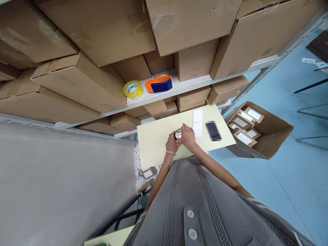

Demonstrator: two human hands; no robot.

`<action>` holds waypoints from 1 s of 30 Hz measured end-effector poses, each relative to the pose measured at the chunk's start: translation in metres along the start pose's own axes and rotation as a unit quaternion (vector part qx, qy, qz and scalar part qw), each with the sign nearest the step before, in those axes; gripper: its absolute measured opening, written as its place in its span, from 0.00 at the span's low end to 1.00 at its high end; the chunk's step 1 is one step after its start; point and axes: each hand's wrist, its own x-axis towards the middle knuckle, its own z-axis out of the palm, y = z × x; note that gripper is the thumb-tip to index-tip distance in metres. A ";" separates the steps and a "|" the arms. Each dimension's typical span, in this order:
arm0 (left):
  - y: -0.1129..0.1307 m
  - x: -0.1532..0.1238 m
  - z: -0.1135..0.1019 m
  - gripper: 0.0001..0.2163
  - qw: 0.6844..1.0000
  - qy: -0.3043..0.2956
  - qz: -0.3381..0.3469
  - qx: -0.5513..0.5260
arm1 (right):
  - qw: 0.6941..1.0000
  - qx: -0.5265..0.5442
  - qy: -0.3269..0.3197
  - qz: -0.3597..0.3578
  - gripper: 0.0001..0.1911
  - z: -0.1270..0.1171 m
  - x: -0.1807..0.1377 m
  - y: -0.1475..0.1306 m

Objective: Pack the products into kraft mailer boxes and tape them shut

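Both my hands are over the middle of a pale yellow board (153,143). The fingers of my left hand (172,142) curl around a small shiny silver round object (178,134) with a dark edge. On its right side, my right hand (188,137) is closed against the same object, its fingertips partly covering it. Its exact kind cannot be made out. Just right of my right hand lies a strip of white labels (197,123). Farther right on the board is a dark, blurred-out rectangular item (213,131).
A shelf (189,86) ahead holds large cardboard boxes (192,24), a yellow tape roll (133,90) and an orange-and-blue tape dispenser (159,84). On the floor at right, an open carton (275,135) contains several small labelled boxes. A grey wall (64,177) stands at left.
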 end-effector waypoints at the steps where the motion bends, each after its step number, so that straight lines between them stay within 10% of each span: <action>1: -0.001 0.001 -0.001 0.33 1.000 0.004 0.000 -0.001 | 1.000 0.018 0.006 0.004 0.30 -0.010 -0.002 -0.002; 7: -0.012 0.004 -0.004 0.36 0.999 0.030 -0.013 -0.023 | 0.982 0.186 0.038 -0.017 0.21 -0.074 -0.016 0.004; 12: -0.046 0.006 -0.005 0.36 0.984 0.090 -0.082 -0.129 | 0.904 0.414 0.109 -0.015 0.20 -0.103 -0.026 0.036; 20: -0.088 0.022 0.002 0.27 0.841 0.224 -0.298 -0.391 | 0.756 0.581 0.213 0.211 0.17 -0.079 -0.044 0.088; 30: -0.074 0.015 -0.030 0.31 0.915 0.225 -0.279 -0.185 | 0.654 0.625 0.265 0.333 0.14 -0.053 -0.069 0.115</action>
